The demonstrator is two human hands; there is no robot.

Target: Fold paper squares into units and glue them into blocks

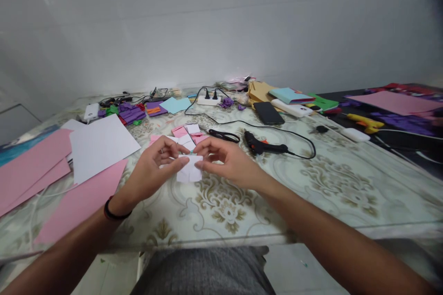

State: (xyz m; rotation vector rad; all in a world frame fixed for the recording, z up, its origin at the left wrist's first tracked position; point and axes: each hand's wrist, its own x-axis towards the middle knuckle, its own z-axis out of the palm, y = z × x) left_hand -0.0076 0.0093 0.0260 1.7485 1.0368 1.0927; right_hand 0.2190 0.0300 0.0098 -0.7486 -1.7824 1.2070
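Note:
A small white paper piece point(189, 171) with crease lines is held up over the patterned tablecloth. My left hand point(155, 163) pinches its upper left part between thumb and fingers. On the upper right, my right hand point(226, 161) grips the same piece, thumb in front and fingers behind. Just beyond my fingertips lie small pink and white paper pieces point(180, 131), partly covered by my hands. Black-handled scissors point(224, 136) lie behind my right hand. A black glue gun point(265, 144) rests to the right of them, its cord looping away.
White sheets point(104, 145) and pink sheets point(83, 207) lie at left. Purple paper strips point(131, 113) and a power strip point(208, 100) are at the back. A black phone point(268, 113), notebooks point(292, 95) and a yellow glue gun point(365, 122) lie at right.

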